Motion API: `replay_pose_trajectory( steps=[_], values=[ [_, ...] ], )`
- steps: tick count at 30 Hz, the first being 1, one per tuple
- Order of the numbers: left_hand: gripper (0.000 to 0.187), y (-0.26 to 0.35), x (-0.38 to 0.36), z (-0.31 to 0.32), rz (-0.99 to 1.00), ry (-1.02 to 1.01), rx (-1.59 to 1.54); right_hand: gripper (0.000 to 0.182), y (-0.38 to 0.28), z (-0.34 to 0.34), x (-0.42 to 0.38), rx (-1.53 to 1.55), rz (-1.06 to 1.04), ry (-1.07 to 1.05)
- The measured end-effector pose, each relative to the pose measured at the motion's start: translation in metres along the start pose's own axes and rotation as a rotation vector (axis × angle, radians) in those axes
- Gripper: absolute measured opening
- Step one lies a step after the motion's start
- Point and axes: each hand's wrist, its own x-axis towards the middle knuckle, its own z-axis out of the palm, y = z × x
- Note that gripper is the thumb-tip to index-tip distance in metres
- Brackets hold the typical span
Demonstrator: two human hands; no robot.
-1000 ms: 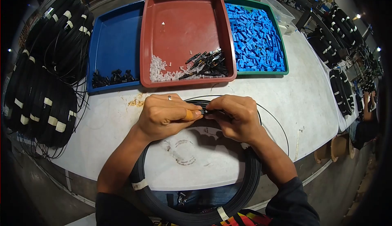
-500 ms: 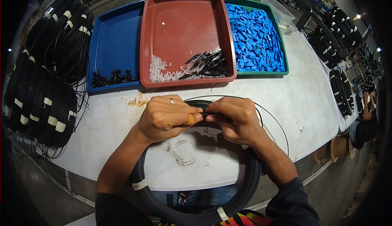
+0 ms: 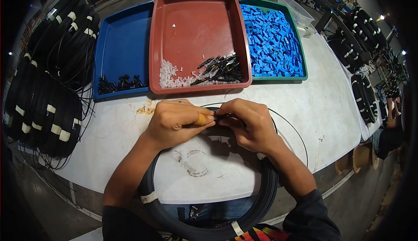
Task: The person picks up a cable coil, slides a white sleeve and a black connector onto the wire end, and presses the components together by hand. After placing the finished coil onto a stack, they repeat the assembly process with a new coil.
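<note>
My left hand [image 3: 176,122] and my right hand [image 3: 253,125] meet above the far side of a coil of black cable [image 3: 271,184]. Between their fingertips is a small black cable connector [image 3: 221,118], mostly covered by the fingers. Both hands are closed in a pinch on it, the left from one side and the right from the other. Tan tape wraps a finger of the left hand. Pale tape bands [image 3: 149,197] bind the coil, which rests partly on the table and partly over its near edge.
Beyond the hands stand a blue tray [image 3: 124,36] with black parts, a red tray [image 3: 200,28] with clear and black pieces, and a green tray [image 3: 305,73] full of blue clips. Stacked cable coils [image 3: 39,106] rise at left. A loose cable strand [image 3: 300,138] arcs over the white table [image 3: 331,123].
Both hands have shifted slightly, and the right fingers now curl over more of the black piece. Coil and trays have stayed put.
</note>
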Motion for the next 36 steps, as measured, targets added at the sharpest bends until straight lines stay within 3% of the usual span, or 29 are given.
replay_pose_trajectory(
  steps=[4,6,14,25,36],
  values=[
    [0.013,0.0083,0.0033,-0.0014,-0.111,0.058,-0.054,0.028,-0.0006,-0.0013,0.0017,-0.005,-0.033,0.075],
    [0.017,0.0097,0.0015,-0.0058,-0.282,0.1,-0.073,0.034,0.0011,-0.0012,0.0013,-0.02,-0.056,0.101],
    [0.042,0.0036,-0.0028,-0.0055,-0.262,0.132,-0.12,0.04,0.0048,-0.0012,-0.0003,-0.14,-0.088,0.073],
    [0.043,0.0052,-0.0029,-0.0073,-0.246,0.105,-0.107,0.044,0.0018,-0.0015,-0.0015,-0.231,-0.09,0.094],
    [0.048,0.0022,-0.0047,-0.0076,-0.27,0.077,-0.028,0.045,0.0067,-0.0016,-0.0013,-0.197,-0.093,-0.031]
  ],
)
